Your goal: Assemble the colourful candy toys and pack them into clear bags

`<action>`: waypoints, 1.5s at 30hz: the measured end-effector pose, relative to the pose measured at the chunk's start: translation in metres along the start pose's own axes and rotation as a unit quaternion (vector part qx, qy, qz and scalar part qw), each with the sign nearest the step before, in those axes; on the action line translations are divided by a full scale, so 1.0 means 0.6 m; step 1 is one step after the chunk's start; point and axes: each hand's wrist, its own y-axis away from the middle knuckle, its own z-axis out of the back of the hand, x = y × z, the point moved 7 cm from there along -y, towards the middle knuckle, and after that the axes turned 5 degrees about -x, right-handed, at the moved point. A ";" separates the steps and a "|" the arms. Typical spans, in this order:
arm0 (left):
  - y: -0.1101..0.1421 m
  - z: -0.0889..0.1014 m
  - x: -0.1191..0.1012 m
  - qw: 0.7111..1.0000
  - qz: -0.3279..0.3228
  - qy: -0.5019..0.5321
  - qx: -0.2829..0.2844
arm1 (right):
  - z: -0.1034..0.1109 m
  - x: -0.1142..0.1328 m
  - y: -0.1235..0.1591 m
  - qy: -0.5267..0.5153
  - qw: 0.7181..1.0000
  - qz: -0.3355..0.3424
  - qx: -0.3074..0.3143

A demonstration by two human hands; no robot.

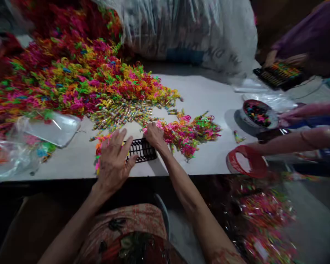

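A black slotted plastic rack [143,151] lies on the white table [192,167], close to its front edge. My left hand [112,157] rests over the rack's left end with its fingers spread. Bright pink and orange pieces poke out beside and beneath that hand. At the rack's upper right corner my right hand [154,135] has its fingers curled down; whatever they pinch is hidden. Touching it on the right is a small heap of neon pieces with thin patterned sticks [188,134]. Behind the rack lies a spread of similar thin sticks [123,113].
A big mound of neon plastic pieces [71,77] covers the left rear, beside a large white sack [187,33]. Plastic bags [55,126] lie left. To the right are a bowl of pieces [260,113], a red ring-shaped container [246,161] and another person's arm [297,141].
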 end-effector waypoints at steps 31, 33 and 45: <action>0.102 -0.191 0.027 0.683 0.533 0.485 0.121 | -0.039 -0.111 0.194 -0.788 0.596 -0.149 0.037; 0.103 -0.190 0.023 0.682 0.535 0.482 0.130 | -0.040 -0.111 0.198 -0.796 0.583 -0.153 0.048; 0.113 -0.196 0.011 0.682 0.530 0.484 0.141 | -0.049 -0.107 0.224 -0.828 0.537 -0.147 0.069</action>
